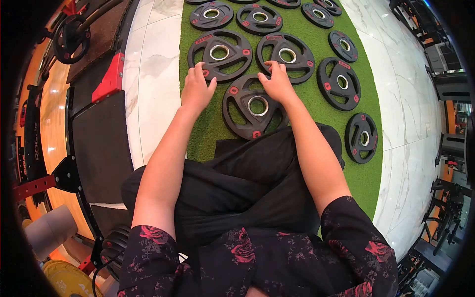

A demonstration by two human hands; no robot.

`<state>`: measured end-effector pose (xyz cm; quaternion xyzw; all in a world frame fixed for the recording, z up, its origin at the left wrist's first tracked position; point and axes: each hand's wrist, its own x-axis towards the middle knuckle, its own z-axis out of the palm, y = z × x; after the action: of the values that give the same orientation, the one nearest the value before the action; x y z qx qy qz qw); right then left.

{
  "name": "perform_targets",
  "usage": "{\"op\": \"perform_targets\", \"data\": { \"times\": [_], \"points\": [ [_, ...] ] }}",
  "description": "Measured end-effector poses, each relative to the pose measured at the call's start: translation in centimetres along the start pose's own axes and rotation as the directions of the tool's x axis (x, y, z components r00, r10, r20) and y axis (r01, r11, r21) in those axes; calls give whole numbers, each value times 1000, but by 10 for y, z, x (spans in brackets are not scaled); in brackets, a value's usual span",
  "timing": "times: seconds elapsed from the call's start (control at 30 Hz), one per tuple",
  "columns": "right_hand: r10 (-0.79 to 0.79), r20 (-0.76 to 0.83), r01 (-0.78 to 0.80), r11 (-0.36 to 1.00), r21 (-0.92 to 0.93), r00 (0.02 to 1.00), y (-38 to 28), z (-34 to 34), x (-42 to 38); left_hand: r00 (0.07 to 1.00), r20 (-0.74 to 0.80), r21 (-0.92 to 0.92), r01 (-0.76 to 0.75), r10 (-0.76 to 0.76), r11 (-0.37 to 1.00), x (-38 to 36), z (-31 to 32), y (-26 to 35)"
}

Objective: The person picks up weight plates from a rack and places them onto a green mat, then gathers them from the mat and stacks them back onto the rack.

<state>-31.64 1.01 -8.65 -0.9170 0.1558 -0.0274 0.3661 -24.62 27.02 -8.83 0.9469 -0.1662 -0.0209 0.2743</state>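
Note:
In front of my crossed legs a large black weight plate with red marks and a silver centre ring lies flat on green turf. Two similar plates lie just beyond it: a far left weight plate and a far right weight plate. My left hand is at the lower left edge of the far left plate, thumb and fingers apart. My right hand hovers where the near plate and the far right plate meet, fingers spread, its thumb over the near plate's top edge. Neither hand is closed around anything.
Smaller plates lie in a column on the right, and several more plates at the back. White marble tile flanks the green turf. On the left stand a red bracket and dark mats; gym machines line the right.

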Motion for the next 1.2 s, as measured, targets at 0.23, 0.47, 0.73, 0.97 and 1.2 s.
{"op": "perform_targets", "data": {
  "times": [0.23, 0.47, 0.73, 0.97, 1.2],
  "points": [
    [19, 26, -18, 1000, -6, 999, -4, -2, -1, 1000, -3, -9, 11, -11, 1000, 1, 1, -3],
    [29, 50, -29, 1000, -8, 998, -1, 2, -1, 999, -14, -15, 36, -36, 999, 1, 0, -6],
    [25, 58, -26, 1000, 14, 998, -4, 2, 2, 998, -20, -52, 61, -62, 997, 4, -4, -8],
    [40, 53, -41, 999, 27, 998, -10, -2, -2, 997, -41, -41, 64, -65, 997, 6, -1, -11],
    [-52, 41, 54, 997, -57, 998, -21, 12, 27, 991, -73, -58, 108, -112, 992, 37, -5, -31]
  ]
}}
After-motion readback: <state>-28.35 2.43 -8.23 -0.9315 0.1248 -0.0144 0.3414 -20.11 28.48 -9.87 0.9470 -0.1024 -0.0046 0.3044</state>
